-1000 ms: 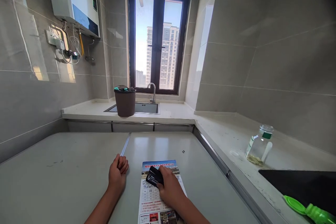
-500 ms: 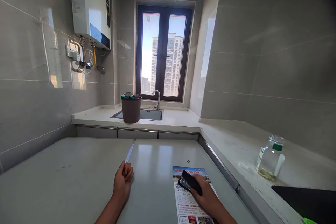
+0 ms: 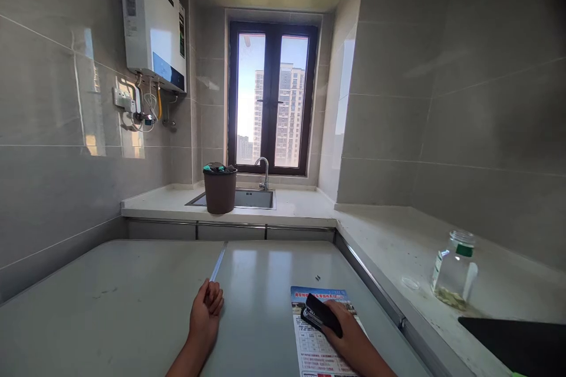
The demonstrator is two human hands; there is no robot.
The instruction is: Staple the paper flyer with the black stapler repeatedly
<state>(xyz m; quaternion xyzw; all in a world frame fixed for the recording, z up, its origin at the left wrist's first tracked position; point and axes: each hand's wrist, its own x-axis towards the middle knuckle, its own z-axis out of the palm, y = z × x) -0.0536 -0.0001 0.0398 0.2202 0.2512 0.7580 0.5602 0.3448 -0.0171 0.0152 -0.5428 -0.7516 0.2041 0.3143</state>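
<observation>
My right hand [image 3: 347, 333] is wrapped round a black stapler [image 3: 325, 314]. The stapler lies over the upper part of a printed flyer [image 3: 309, 343] with a blue top edge and red and black print, on the pale tabletop [image 3: 256, 312]. My left hand [image 3: 206, 309] is curled into a loose fist over the table, beside the light strip [image 3: 219, 262] that runs along the tabletop; nothing shows between its fingers. Beyond the flyer's top edge lie small dark bits [image 3: 318, 278] that look like staples.
On the right counter [image 3: 384, 241] stand a glass jar [image 3: 455, 274] and a clear round lid [image 3: 410, 283], near a black panel [image 3: 513, 341]. A brown bucket [image 3: 220, 191] stands at the sink [image 3: 254, 198] with its faucet [image 3: 264, 171]. A water heater [image 3: 154, 23] hangs at left.
The camera view has tilted up slightly, so the scene sits lower in the picture. Both hands keep nearly the same pose, with the stapler still over the flyer.
</observation>
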